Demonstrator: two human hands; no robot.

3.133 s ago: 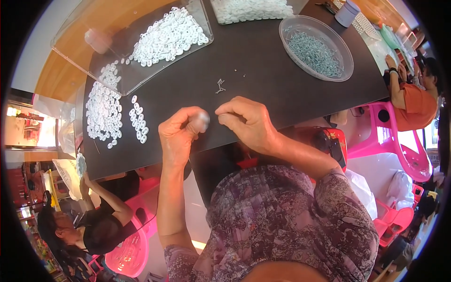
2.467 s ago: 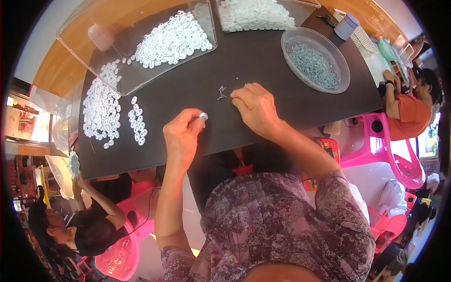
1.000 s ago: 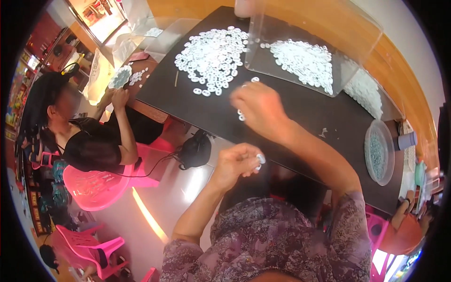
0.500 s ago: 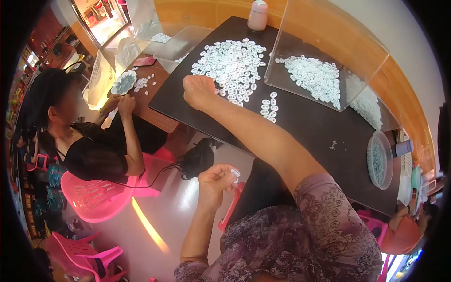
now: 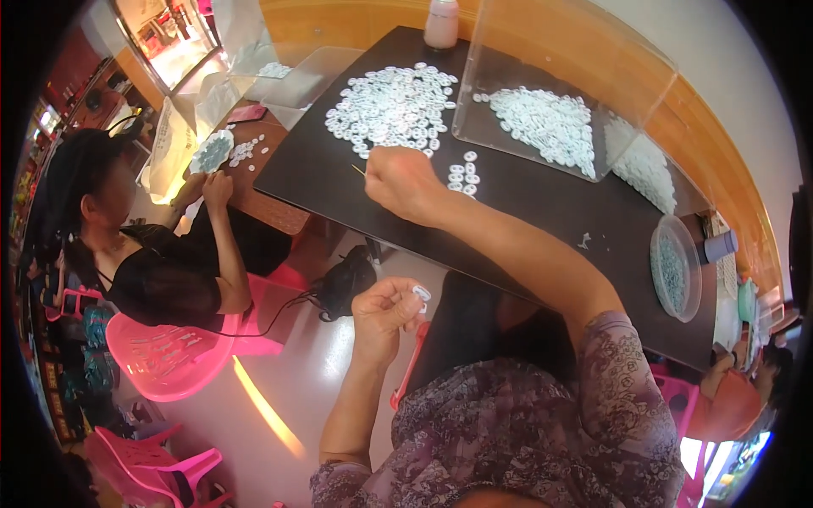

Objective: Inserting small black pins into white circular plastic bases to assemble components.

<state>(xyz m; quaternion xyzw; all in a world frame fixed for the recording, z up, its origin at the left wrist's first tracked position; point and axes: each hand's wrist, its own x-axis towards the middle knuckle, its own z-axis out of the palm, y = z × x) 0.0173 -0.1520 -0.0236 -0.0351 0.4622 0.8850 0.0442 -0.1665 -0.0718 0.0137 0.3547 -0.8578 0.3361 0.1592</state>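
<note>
right hand (image 5: 401, 183) is gripping a thin stick (image 5: 358, 169) slanting leftward; nearer the body, left hand (image 5: 384, 311) is pinching a white oval piece (image 5: 422, 293).

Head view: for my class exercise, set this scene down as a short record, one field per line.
Left hand: pinching a white oval piece
Right hand: fingers curled, beside a thin stick; whether gripping it is unclear
Surface: dark table
Largest loose group: pile of white pieces, beyond the right hand
Smaller group: rows of white pieces, right of that hand
Containers: clear box with white pieces; round tub with thin greyish pieces
</note>
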